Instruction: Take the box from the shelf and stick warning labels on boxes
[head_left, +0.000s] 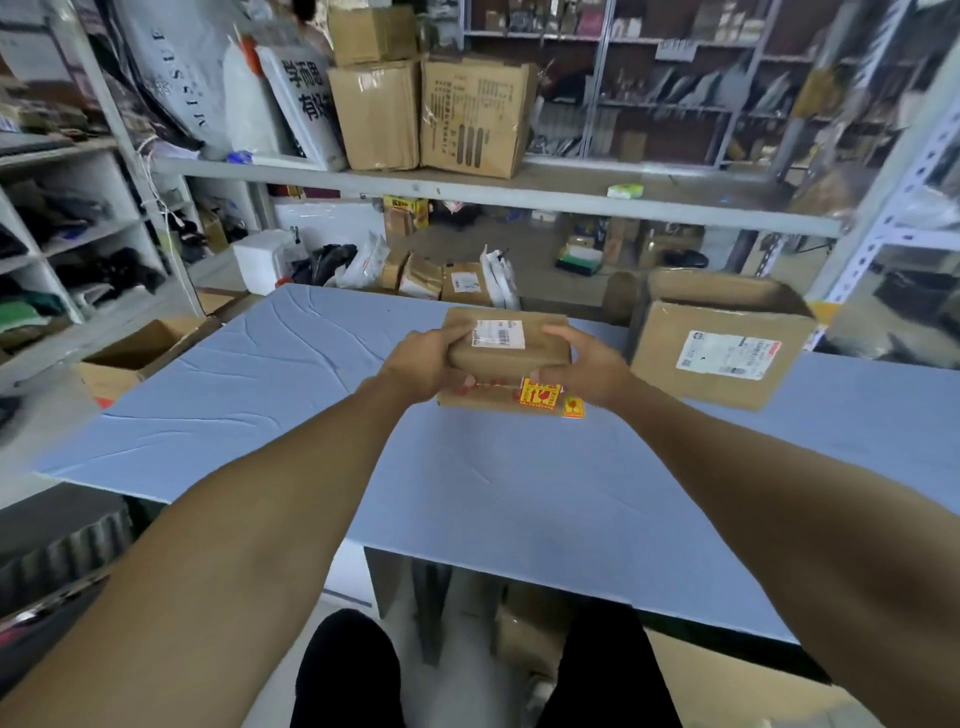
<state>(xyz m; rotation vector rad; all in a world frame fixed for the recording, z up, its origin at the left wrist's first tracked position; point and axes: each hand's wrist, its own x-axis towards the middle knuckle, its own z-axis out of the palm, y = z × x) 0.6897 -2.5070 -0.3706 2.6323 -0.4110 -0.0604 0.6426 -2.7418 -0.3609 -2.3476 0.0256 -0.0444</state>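
Note:
A small brown cardboard box (511, 348) with a white shipping label on top is held above the blue table (467, 493). My left hand (421, 364) grips its left end and my right hand (587, 369) grips its right end. Directly beneath it lies a flat brown box (483, 400) with a yellow and red warning label (540, 392) on its top. A small orange sticker (573, 407) shows at that lower box's right corner. The held box hides most of the lower one.
A larger open carton (722, 348) with a white label stands on the table at the right. An open carton (140, 353) sits off the left edge. Behind, a shelf (467, 192) carries big cartons (467, 114); parcels (457, 283) lie beyond the table.

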